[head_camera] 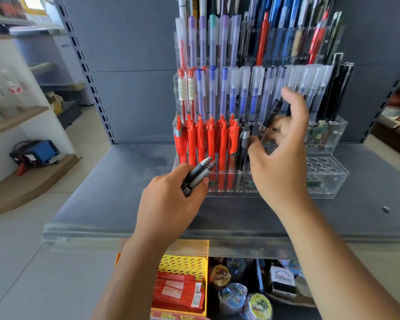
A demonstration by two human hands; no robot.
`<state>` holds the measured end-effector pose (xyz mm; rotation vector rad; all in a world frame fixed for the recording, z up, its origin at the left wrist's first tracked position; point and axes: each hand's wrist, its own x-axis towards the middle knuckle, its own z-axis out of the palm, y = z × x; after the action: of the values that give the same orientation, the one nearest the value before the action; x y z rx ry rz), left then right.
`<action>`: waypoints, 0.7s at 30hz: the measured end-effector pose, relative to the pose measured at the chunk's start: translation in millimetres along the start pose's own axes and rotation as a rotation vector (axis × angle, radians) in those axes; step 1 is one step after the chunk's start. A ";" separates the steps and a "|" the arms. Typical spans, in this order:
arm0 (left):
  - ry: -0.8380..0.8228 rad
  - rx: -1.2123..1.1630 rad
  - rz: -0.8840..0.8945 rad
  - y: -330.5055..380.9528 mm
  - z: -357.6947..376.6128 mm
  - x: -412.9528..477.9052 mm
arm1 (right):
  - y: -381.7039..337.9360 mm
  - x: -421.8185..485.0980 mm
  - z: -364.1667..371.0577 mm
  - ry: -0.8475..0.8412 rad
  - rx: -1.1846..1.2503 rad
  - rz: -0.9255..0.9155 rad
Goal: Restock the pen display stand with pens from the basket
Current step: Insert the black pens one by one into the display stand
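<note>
Right hand [284, 144] fingers pinch a black pen [271, 116], slotting it into the stand [328, 181]; left hand [171, 199] grips spare pens [198, 173], next needing a free hole.

The display stand [328, 183] just beyond the right hand [278, 158] is clear, glossy acrylic. Left of that hand, the red pens [201, 144] have smooth, shiny plastic barrels. The pens [199, 175] in the left hand [171, 202] look like matt black plastic with satin silver tips. Above the right hand, the capped pens [254, 93] are frosted, translucent plastic. The shelf [116, 188] under both hands is dull grey, with a clear glossy plastic front strip [90, 232]. Below the left wrist, a yellow basket [185, 264] is perforated plastic
</note>
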<state>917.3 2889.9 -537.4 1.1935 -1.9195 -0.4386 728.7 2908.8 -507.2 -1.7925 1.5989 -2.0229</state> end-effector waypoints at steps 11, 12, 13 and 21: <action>-0.006 -0.017 0.008 1.2 -0.6 -0.5 | -9.3 12.3 -15.2 -0.109 -0.001 0.054; -0.005 -0.019 0.007 1.2 -0.6 -0.5 | -10.3 13.1 -16.5 -0.129 -0.007 0.061; -0.006 -0.020 0.007 1.1 -0.4 -0.6 | -11.3 13.9 -17.5 -0.146 -0.016 0.066; -0.008 -0.006 0.011 2.1 -0.1 -0.6 | -12.8 14.5 -17.2 -0.183 -0.081 0.104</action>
<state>916.3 2891.5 -536.2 1.1786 -1.9288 -0.4442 718.4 2917.9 -485.3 -1.8173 1.7020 -1.7203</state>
